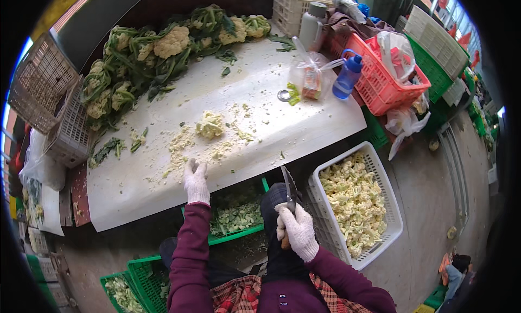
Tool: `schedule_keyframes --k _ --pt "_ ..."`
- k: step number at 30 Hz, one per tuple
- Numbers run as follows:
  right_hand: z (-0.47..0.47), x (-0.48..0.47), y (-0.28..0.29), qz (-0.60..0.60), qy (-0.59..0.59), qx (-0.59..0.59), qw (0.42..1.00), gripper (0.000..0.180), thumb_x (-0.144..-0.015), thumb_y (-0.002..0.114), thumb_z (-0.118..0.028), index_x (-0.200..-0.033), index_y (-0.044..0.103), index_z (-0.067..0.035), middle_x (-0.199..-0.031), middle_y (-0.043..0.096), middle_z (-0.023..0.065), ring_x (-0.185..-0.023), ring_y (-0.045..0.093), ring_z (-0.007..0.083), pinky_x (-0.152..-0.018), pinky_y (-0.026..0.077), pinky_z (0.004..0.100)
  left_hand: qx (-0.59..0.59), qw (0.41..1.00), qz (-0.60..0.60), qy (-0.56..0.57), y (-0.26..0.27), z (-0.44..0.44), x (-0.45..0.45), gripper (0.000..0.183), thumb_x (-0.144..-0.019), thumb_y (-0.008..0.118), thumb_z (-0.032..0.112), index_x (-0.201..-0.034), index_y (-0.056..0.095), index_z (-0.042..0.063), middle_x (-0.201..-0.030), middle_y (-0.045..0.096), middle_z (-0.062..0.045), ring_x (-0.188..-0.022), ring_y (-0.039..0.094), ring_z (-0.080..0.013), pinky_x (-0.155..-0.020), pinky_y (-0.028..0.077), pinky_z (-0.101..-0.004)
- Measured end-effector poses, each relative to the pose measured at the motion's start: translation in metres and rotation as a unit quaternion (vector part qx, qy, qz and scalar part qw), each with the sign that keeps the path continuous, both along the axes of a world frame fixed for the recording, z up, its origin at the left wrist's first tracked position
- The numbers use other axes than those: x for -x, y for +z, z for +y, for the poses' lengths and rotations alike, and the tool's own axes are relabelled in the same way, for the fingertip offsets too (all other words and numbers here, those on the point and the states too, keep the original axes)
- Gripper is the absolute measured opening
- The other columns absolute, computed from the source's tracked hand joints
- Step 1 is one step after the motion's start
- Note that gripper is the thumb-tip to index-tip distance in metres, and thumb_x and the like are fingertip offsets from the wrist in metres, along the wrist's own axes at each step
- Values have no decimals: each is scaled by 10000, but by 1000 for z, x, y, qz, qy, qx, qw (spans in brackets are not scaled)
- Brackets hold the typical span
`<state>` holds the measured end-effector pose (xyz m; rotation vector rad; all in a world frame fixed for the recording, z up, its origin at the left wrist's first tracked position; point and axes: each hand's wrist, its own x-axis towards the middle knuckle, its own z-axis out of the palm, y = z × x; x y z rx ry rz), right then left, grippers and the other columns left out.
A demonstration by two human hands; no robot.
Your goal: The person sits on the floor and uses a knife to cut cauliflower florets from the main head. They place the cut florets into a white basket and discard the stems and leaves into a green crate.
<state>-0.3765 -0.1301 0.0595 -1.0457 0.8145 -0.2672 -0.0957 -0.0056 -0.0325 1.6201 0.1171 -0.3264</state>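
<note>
My right hand [299, 229], in a white knit glove, grips a knife [290, 189] by its brown handle, the blade pointing up and away from me. It is above my leg, between the table and a white plastic crate [397, 227] of cut cauliflower florets [354, 203]. My left hand [196, 180], also gloved, is over the near edge of the white-covered table [134, 191]. Its fingers are slightly apart and hold nothing. Beyond it, a trimmed piece of cauliflower [209, 125] rests on the table among pale crumbs [181, 144].
Leafy cauliflower heads [171, 42] line the table's far side. A blue bottle [347, 77], a grey flask [312, 28] and a red basket [390, 77] stand at the right. Below the table edge is a green crate [240, 235] of trimmings; more green crates [142, 268] stand lower left.
</note>
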Motion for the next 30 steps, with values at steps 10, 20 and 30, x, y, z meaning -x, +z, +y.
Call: schedule_keyframes --k 10,20,30 --pt "-2 -23 -4 75 82 66 992 181 -1019 569 -136 -1101 618 17 -668 591 30 -505 557 97 -468 447 262 -452 829 -288 -159 -7 -58 -103 967 -773 838 286 -1574 324 114 -1594 320 -215 -1463 339 -380 -1172 374 -453" --pt "0 -29 1 100 123 116 980 192 -998 603 -153 -1115 633 -3 -644 628 20 -495 574 77 -438 434 249 218 966 7 -139 -29 -16 -180 473 -990 598 117 -1454 503 120 -1479 507 -153 -1309 538 -366 -1112 450 -504" --pt "7 -26 2 63 136 158 976 189 -1020 554 -147 -1078 620 20 -644 553 21 -483 534 103 -463 428 265 563 793 230 23 59 56 -4 507 -1041 551 327 -1470 456 74 -1473 489 -138 -1331 497 -312 -1123 411 -521"
